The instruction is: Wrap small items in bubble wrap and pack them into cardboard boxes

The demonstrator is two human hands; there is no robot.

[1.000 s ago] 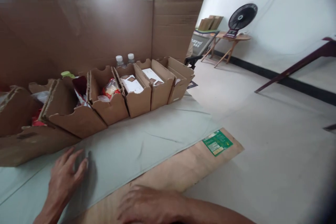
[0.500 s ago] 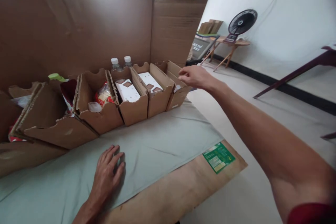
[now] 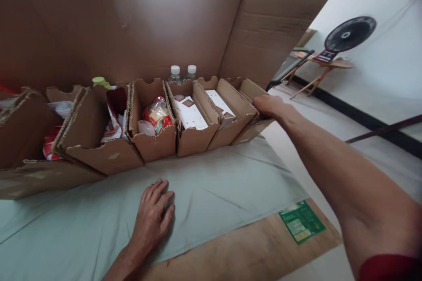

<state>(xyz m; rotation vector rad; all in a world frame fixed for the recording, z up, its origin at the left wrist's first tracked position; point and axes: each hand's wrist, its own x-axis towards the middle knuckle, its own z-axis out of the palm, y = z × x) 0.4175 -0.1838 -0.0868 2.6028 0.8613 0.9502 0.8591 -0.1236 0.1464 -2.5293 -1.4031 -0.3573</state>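
Observation:
My right hand [image 3: 269, 106] reaches into the rightmost cardboard bin [image 3: 251, 132]; its fingers are hidden below the rim, so I cannot make out what they touch. My left hand [image 3: 154, 215] lies flat on the pale green cloth [image 3: 217, 184], fingers apart, holding nothing. Left of the right hand, two neighbouring bins hold a white box with brown squares [image 3: 221, 104] and a similar white box [image 3: 193, 116]. Further left, a bin contains a red-and-clear plastic packet [image 3: 158, 116].
Two bottles with white caps [image 3: 175, 70] stand behind the bins, before a tall cardboard panel [image 3: 184, 26]. More bins on the left contain a dark red packet [image 3: 118, 103] and a red package [image 3: 52, 144]. A green label [image 3: 302, 222] lies near the table's edge. A fan [image 3: 350, 34] stands beyond.
My right hand has lowered from above the rightmost bin into it. The view has shifted left, so the bins appear further right. My left hand stays flat on the cloth.

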